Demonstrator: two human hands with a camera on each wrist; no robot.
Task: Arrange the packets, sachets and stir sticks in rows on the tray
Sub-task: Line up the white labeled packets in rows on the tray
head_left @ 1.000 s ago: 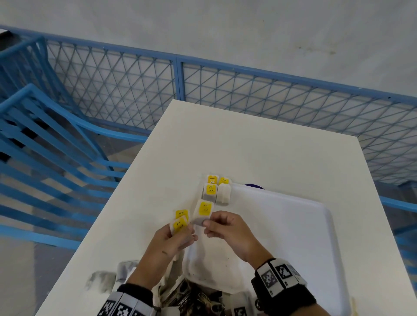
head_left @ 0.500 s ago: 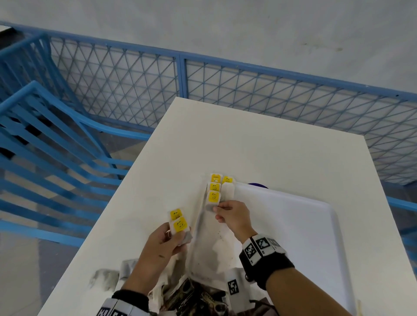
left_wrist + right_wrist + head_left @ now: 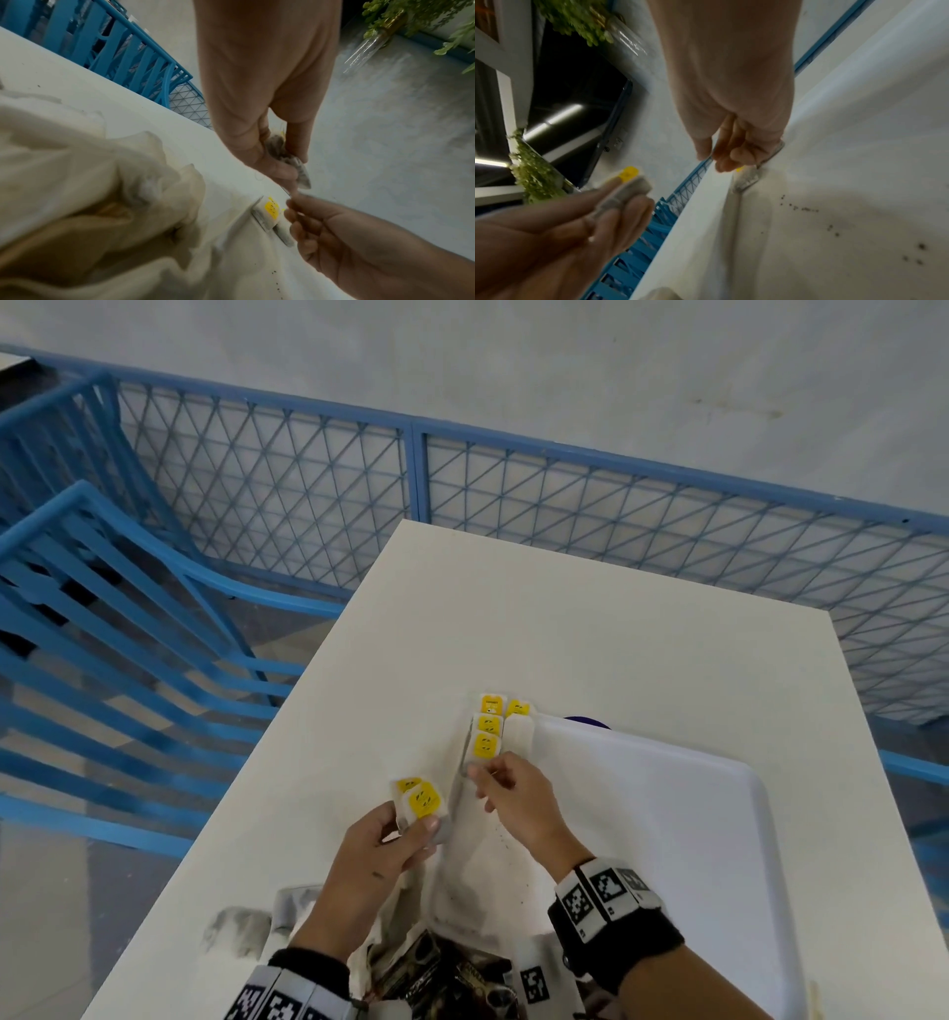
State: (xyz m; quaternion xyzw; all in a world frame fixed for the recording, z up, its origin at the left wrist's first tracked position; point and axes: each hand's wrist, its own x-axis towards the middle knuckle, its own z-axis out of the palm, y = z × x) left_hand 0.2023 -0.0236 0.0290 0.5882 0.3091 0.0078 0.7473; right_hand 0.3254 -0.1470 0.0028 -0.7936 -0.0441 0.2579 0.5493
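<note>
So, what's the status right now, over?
Left hand grips two yellow-labelled sachets. Right hand at third sachet on white plastic tray. Nothing obstructing.

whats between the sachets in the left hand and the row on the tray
Only the tray's raised left rim and bare table separate the held sachets from the row, seen in the head view.

White tabletop (image 3: 590, 618) carried a white tray (image 3: 719, 839) at its near right part, tray rim touching the surface. A pile of packets (image 3: 452, 978) lay at the near edge, partly on the tray's near corner. Two crumpled grey-white sachets (image 3: 241, 929) sat on the tabletop left of that pile. Small purple thing (image 3: 585, 721) peeked out just behind the tray's far rim; identity unclear.
</note>
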